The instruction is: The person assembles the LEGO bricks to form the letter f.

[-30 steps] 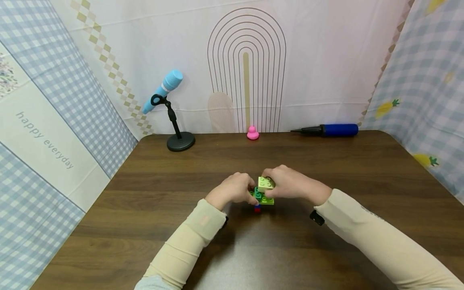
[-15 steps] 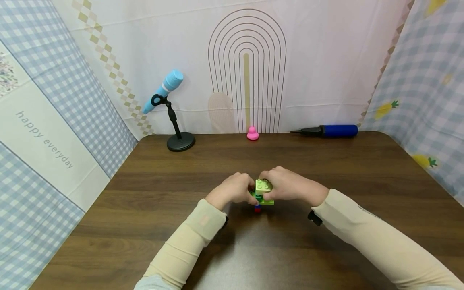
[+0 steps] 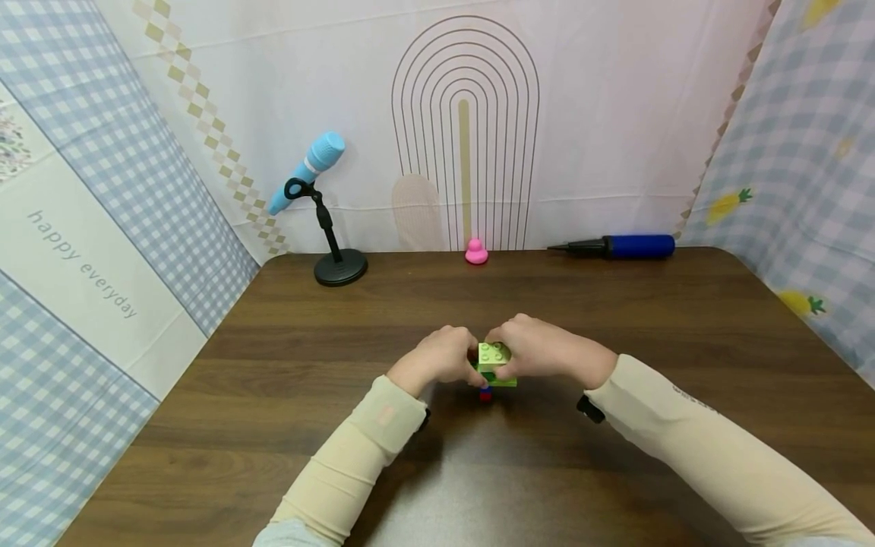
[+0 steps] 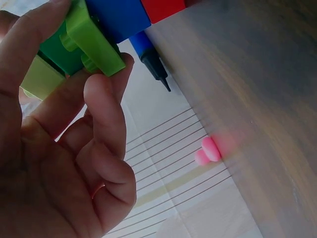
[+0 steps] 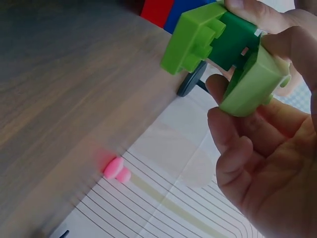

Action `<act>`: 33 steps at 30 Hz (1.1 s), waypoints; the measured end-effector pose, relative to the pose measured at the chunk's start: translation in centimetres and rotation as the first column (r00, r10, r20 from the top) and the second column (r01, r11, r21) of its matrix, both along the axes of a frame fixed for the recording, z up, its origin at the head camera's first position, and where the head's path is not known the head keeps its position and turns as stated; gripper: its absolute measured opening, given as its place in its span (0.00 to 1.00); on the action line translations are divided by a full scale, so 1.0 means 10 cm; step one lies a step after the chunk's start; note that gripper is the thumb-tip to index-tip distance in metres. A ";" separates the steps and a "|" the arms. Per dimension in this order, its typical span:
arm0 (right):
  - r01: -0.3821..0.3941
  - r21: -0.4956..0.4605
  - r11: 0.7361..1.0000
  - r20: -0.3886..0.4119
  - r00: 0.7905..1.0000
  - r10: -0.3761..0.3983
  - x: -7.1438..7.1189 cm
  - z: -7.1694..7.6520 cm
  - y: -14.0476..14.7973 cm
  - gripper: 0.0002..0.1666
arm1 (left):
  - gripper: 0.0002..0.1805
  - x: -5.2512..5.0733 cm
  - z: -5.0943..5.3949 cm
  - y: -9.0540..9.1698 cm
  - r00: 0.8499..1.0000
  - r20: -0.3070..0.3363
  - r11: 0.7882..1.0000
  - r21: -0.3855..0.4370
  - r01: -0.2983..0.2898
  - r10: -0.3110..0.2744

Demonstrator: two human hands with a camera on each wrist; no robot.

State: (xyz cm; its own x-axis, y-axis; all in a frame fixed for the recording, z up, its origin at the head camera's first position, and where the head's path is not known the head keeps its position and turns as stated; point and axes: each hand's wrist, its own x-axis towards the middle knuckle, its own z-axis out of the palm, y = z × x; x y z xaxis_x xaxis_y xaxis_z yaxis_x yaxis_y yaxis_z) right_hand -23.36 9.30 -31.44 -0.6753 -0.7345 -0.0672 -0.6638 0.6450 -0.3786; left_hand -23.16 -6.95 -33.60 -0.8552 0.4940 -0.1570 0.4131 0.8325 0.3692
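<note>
A stack of toy building bricks stands on the table at the middle of the head view. From the bottom it has a red brick (image 5: 156,12), a blue brick (image 4: 119,20), a wider lime green brick (image 5: 187,38) and a dark green brick (image 5: 233,42). My left hand (image 3: 443,355) pinches the stack at the lime green brick between thumb and fingers. A pale green brick (image 3: 491,352) is pinched by my right hand (image 3: 547,351) on top of the dark green one. In the right wrist view it sits tilted, with a gap along one side.
Along the table's (image 3: 287,441) back edge stand a black stand (image 3: 340,267) with a light blue toy microphone (image 3: 316,163), a small pink duck-like figure (image 3: 476,251) and a blue hand pump (image 3: 639,246). Behind them hangs a white cloth (image 3: 601,114).
My right hand has moved left and slightly down with the pale green brick, which now covers the top of the dark green brick. The left hand has stayed in place.
</note>
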 end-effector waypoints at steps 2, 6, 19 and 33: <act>-0.008 0.004 1.000 -0.001 1.000 0.008 0.00 0.01 0.00 0.14 | 0.14 0.00 0.00 0.00 1.000 0.002 1.000 -0.002 -0.001 0.001; -0.010 0.012 1.000 0.014 1.000 0.010 -0.01 0.03 0.00 0.13 | 0.14 0.00 0.01 -0.01 1.000 0.017 1.000 0.007 -0.013 0.013; -0.009 0.022 1.000 0.046 0.999 0.008 0.03 0.07 -0.01 0.07 | 0.13 0.02 -0.02 0.00 1.000 0.013 1.000 0.025 -0.004 0.004; 0.019 0.052 0.998 0.121 0.992 -0.026 -0.01 0.07 -0.04 0.05 | 0.20 0.02 0.16 -0.10 0.999 -0.019 0.988 0.147 0.041 -0.039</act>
